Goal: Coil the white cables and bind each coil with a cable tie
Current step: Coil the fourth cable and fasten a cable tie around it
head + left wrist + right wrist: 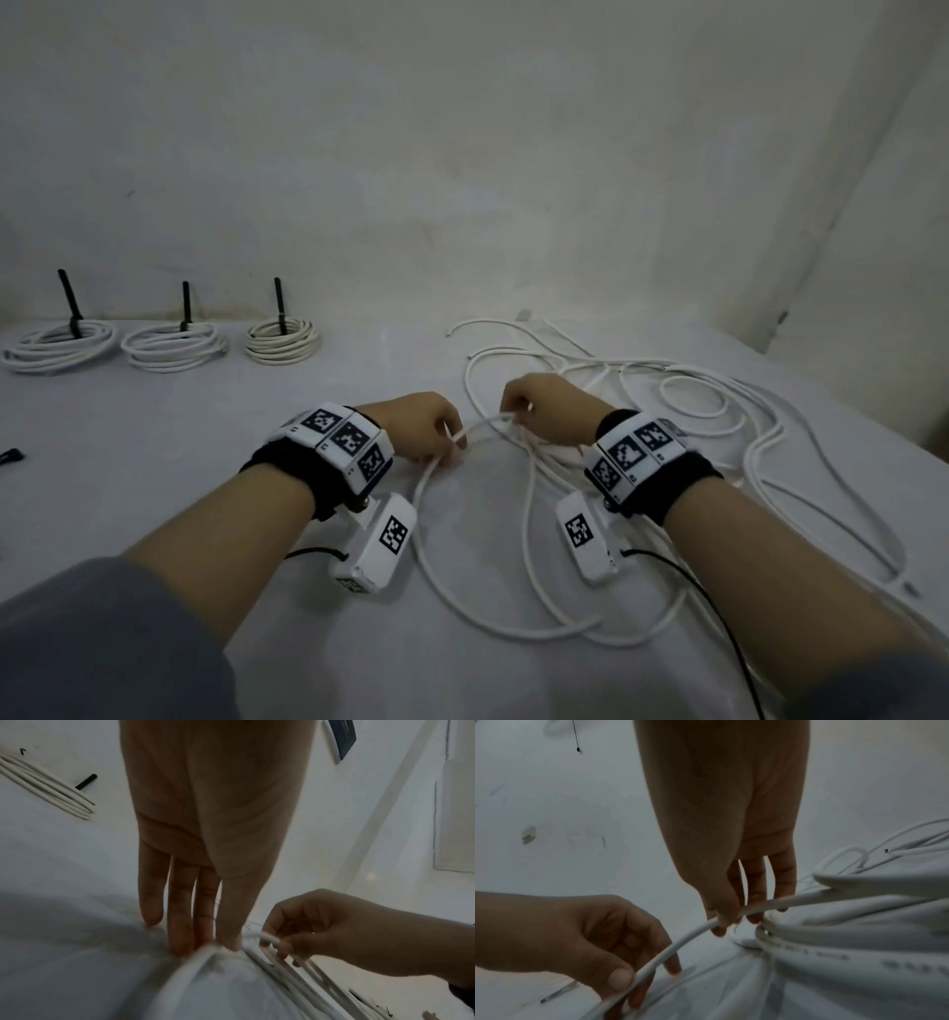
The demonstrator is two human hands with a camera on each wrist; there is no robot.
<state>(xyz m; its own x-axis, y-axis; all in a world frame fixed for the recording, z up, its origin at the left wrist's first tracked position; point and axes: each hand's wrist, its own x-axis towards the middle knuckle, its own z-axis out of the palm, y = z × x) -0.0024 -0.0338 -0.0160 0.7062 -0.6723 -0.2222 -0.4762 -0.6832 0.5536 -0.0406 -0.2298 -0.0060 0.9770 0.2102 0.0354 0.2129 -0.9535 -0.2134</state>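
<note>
coiling step in hand: left hand [426, 426] pinching white cable [480, 424] between thumb and fingers, right hand [547, 411] curled round same strand. loose cable sprawled toward 3 o'clock. three tied coils [174, 344] at 10 o'clock. next: likely gather further loops, then tie.

Loose cable [719, 421] tangle right; bare table [154, 437] left

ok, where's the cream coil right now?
Head view: the cream coil lies far left by the wall, rightmost of three bound coils, beside a white coil.
</note>
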